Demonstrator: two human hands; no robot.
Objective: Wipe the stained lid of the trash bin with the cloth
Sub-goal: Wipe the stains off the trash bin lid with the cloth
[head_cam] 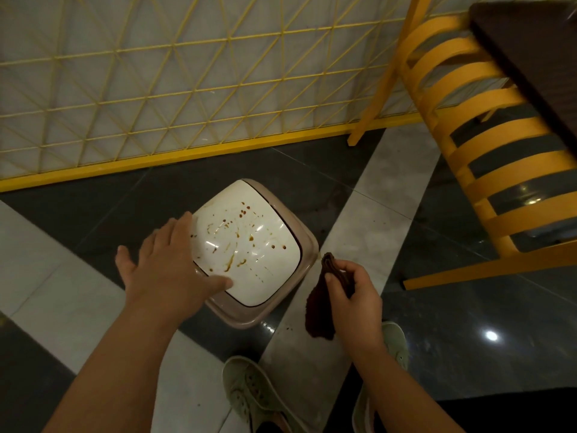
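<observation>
The trash bin (281, 303) stands on the floor below me, beige, with a white lid (249, 235) speckled and streaked with brown stains. My left hand (165, 267) lies spread over the lid's left edge, fingers apart, thumb resting on the lid's near corner. To the right of the bin my right hand (352, 295) pinches a dark brown cloth (318, 310), which hangs down beside the bin and does not touch the lid.
A yellow wire-grid partition (156, 98) runs behind the bin. A yellow slatted chair (487, 145) and a dark table (530, 57) stand at the right. My pale shoes (253, 392) are on the dark and light floor tiles just in front of the bin.
</observation>
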